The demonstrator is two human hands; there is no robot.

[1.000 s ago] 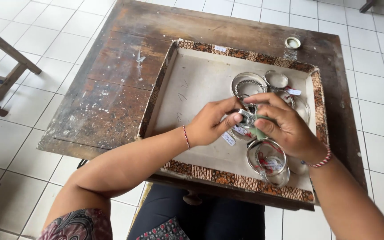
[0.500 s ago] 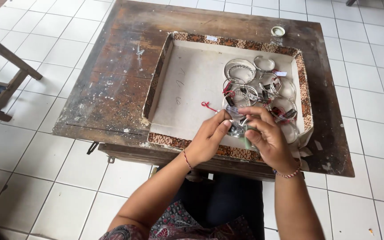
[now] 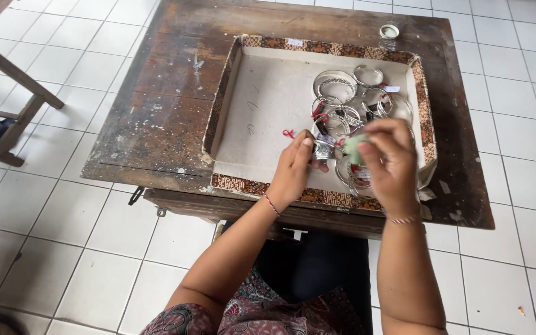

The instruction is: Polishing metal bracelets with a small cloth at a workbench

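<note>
The left hand (image 3: 294, 166) pinches a small silver metal bangle (image 3: 322, 149) between thumb and fingertips, just above the near edge of the shallow cardboard tray with the brown patterned border (image 3: 262, 111), while the right hand (image 3: 387, 158) is closed around a small pale green cloth pad (image 3: 353, 149) pressed against that same piece. To do this rubbing well, it seems wise to keep the bangle clamped firmly at one spot so it cannot spin, to work the cloth along the curve in short strokes, and to turn the piece a little at a time so no stretch is missed; holding it low over the tray means a slip drops it onto cardboard, not tile. A heap of further silver bangles and rings (image 3: 355, 102), some with small tags and red thread, lies in the far right part of the tray, touching one another, and the left half of the tray is bare. The tray rests on a worn dark wooden table (image 3: 156, 118), scratched and paint-flecked, with a small round tin lid (image 3: 390, 31) at its far right. White floor tiles (image 3: 51, 211) surround the table, and a slanted wooden frame (image 3: 13, 87) stands well apart at the left.
</note>
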